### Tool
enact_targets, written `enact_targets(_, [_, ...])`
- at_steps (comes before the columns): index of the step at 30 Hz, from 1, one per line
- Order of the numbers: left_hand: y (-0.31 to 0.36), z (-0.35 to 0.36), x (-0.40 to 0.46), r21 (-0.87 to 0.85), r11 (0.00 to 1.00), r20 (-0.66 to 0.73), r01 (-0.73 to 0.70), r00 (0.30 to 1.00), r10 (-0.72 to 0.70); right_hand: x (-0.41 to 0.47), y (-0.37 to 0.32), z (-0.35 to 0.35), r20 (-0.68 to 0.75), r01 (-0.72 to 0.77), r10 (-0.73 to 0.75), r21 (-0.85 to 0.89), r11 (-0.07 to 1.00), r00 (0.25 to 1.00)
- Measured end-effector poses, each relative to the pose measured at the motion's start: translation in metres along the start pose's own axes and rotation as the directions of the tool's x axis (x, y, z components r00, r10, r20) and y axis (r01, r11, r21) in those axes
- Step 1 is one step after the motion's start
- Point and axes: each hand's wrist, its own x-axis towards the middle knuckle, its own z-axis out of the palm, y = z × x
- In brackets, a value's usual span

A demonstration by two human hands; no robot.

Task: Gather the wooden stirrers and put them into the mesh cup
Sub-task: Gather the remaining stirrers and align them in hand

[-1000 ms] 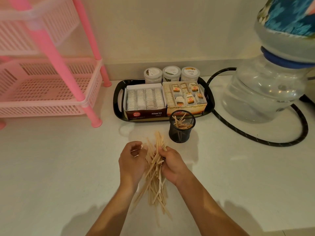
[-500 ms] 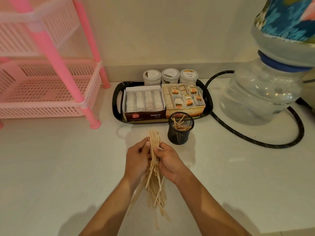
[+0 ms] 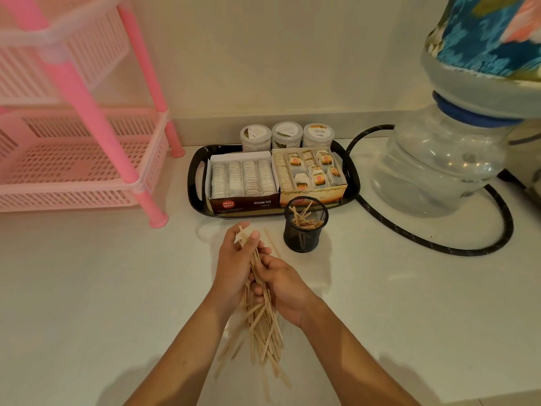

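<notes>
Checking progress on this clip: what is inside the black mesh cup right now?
The mesh cup already holds some wooden stirrers, leaning loosely with tips near the rim. Their lower ends and the cup's bottom are hidden by the dark mesh wall.

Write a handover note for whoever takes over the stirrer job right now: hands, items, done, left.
Left hand and right hand: both closed around one bundle of wooden stirrers, low over the counter; its lower ends are fanned out.
Mesh cup: upright in front of the black tray, beyond the hands.
Done: some stirrers already sit in the cup.
Left: square up the bundle, drop it in the cup, and collect one loose stirrer lying by the cup.
</notes>
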Motion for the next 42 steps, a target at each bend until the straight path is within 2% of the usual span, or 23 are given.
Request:
enact_targets(4, [0.006,0.007,-0.002,0.207,0.963,-0.016,-0.175,0.983,0.182,-0.001,-0.003,0.002,0.004,0.082,-0.082,-0.097,0.992,0.997])
enact_targets(6, [0.012,0.011,-0.003,0.284,0.929,0.02,-0.238,0.97,0.243,-0.002,-0.006,0.001,0.016,0.105,-0.103,-0.115,0.988,0.995])
enact_targets(10, [0.023,0.016,-0.006,0.301,0.906,0.143,-0.298,0.953,0.266,-0.004,-0.013,0.0,-0.021,0.144,-0.148,-0.12,0.982,0.989])
enact_targets(14, [0.022,0.014,-0.014,0.235,0.933,0.224,-0.271,0.949,0.219,-0.007,-0.02,-0.003,-0.151,0.291,-0.28,0.058,0.955,0.948])
enact_targets(18, [0.001,0.005,-0.033,0.359,0.891,0.467,-0.276,0.88,0.085,-0.01,-0.031,-0.011,-0.271,0.412,-0.33,0.344,0.844,0.904])
enact_targets(20, [-0.006,0.004,-0.042,0.448,0.844,0.536,-0.296,0.844,0.011,-0.01,-0.035,-0.017,-0.301,0.456,-0.352,0.432,0.778,0.886])
enact_targets(24, [-0.014,0.007,-0.048,0.515,0.818,0.496,-0.255,0.867,-0.042,-0.012,-0.037,-0.024,-0.347,0.503,-0.372,0.468,0.727,0.861])
enact_targets(29, [-0.015,0.009,-0.055,0.577,0.725,0.53,-0.376,0.848,0.018,-0.012,-0.032,-0.031,-0.407,0.531,-0.356,0.494,0.689,0.841])
enact_targets(35, [-0.016,-0.002,-0.063,0.665,0.632,0.52,-0.397,0.854,-0.012,-0.016,-0.034,-0.049,-0.519,0.575,-0.294,0.541,0.614,0.802])
enact_targets(42, [-0.004,-0.022,-0.065,0.697,0.633,0.487,-0.338,0.871,-0.07,-0.024,-0.035,-0.066,-0.626,0.634,-0.239,0.543,0.551,0.743])
